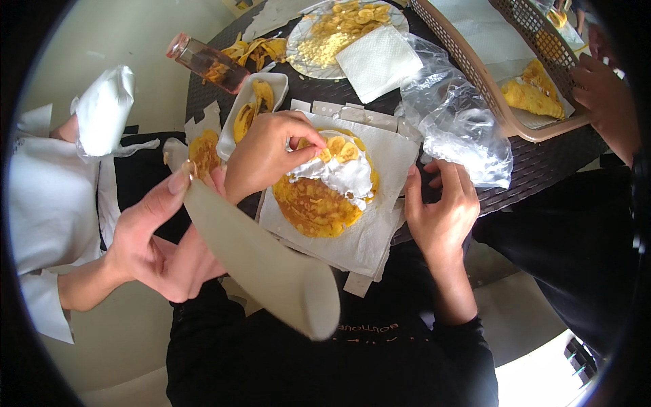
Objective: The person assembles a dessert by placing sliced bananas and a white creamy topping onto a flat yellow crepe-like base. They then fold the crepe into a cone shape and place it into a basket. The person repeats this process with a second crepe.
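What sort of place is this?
It looks like a shared food-making table, maybe in a home or eatery; I can't tell which. A white-topped pancake, banana slices on a plate, and a basket with a folded pancake show it.

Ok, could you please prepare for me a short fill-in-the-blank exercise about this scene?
1. The person's left hand is at the ____ slices on the white cream.
2. The round pancake lies on white ____.
3. The right hand is beside a crumpled, transparent ____ bag.

Missing words: banana; paper; plastic.
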Action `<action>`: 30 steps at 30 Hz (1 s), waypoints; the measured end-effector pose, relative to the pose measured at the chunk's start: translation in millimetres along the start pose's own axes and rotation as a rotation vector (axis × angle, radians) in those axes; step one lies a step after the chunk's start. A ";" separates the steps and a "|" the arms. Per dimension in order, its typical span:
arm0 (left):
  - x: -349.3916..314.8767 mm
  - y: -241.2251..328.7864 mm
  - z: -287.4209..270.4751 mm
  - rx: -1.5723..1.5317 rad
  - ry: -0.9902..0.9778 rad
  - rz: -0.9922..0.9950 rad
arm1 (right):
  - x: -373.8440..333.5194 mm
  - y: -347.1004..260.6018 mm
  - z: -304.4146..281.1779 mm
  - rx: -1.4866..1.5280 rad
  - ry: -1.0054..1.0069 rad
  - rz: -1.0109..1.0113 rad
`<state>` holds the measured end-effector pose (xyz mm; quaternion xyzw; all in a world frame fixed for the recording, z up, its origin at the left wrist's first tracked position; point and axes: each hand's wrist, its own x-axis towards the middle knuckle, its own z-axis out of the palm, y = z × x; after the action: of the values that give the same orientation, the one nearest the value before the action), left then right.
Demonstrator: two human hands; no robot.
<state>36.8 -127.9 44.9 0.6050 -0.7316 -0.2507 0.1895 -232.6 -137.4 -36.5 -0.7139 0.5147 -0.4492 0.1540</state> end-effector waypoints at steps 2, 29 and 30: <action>-0.1 -0.2 1.0 -0.002 -0.011 -0.014 | 0.0 0.2 0.3 0.002 0.003 0.003; 139.9 -57.9 -46.8 0.098 0.323 0.047 | 1.2 -9.0 -1.9 -0.026 0.041 -0.039; 150.6 -62.4 -46.3 0.109 0.328 0.055 | 1.3 -8.7 -1.7 -0.031 0.037 -0.039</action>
<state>83.6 -290.8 40.9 0.6271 -0.7194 -0.1035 0.2801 -228.7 -134.4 -29.1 -0.7175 0.5105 -0.4573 0.1245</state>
